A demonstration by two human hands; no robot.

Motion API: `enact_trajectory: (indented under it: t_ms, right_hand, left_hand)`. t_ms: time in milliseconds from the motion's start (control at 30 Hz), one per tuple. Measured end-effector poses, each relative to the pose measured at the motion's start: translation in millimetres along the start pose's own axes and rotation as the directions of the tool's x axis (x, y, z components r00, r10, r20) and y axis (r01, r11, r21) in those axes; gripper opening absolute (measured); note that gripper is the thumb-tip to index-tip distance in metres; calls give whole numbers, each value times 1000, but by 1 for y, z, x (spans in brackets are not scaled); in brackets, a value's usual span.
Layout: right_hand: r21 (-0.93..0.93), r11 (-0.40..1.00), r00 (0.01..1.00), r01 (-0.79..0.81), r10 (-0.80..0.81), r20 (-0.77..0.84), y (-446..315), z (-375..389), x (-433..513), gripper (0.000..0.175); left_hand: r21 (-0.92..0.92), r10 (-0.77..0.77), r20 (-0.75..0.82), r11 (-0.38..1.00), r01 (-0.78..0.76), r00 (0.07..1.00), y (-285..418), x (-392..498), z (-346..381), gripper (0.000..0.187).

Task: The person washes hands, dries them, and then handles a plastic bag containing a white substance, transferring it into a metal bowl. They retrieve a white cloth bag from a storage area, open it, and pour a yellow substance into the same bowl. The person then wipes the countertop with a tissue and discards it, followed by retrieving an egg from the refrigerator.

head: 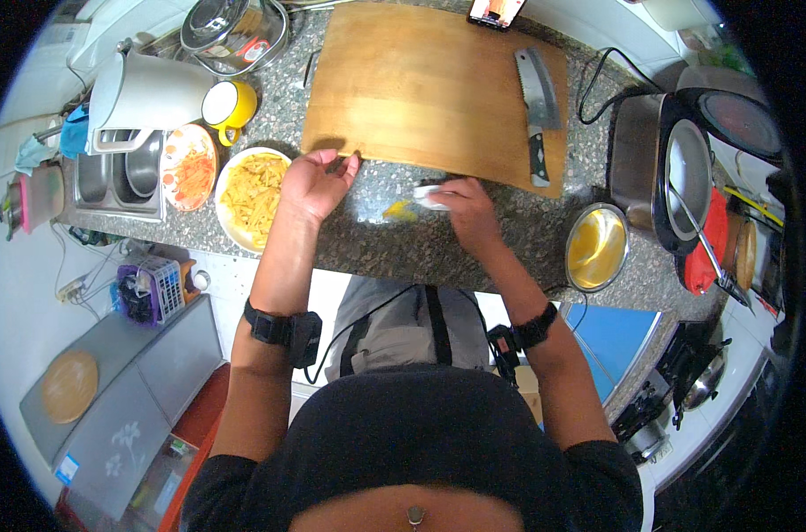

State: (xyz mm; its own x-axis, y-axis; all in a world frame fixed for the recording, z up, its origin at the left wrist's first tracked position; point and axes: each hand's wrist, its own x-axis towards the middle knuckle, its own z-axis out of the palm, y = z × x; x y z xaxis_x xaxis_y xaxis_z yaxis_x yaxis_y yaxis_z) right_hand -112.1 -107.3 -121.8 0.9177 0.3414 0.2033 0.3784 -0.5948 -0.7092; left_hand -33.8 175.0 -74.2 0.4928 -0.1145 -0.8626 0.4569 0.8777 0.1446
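Observation:
My right hand (468, 209) holds a crumpled white tissue or cloth (431, 197) on the speckled stone countertop (403, 249). A yellow smear (399, 211) lies just left of the cloth. At the near left corner of the wooden cutting board (423, 80), my left hand (319, 183) is palm up, its fingers apart and at the board's edge. A cleaver (541, 110) with a black handle rests on the board's right side. Left of my left hand stands a white bowl of yellow strips (253, 196). A metal bowl with yellow residue (597, 246) sits at the right.
An orange-patterned plate of orange shreds (190, 166), a yellow mug (231, 106), a large pot (153, 90) and a lidded glass pot (236, 36) stand left, near a steel sink (93, 179). A rice cooker (642, 159) is right; a phone (496, 12) stands behind the board.

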Motion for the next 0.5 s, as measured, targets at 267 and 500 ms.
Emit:
enact_trajectory:
  t_ms: [267,500]
  right_hand:
    - [-227,879,893,-418,353,-280,20,6,-46,35]
    - [-143,975,979,-171,152,-136,-25,59,-20,26]
  left_hand:
    - [98,47,-41,994,-43,998,-5,26,-11,22]
    - [107,-53,-30,993,56,998,7,40,-19,30]
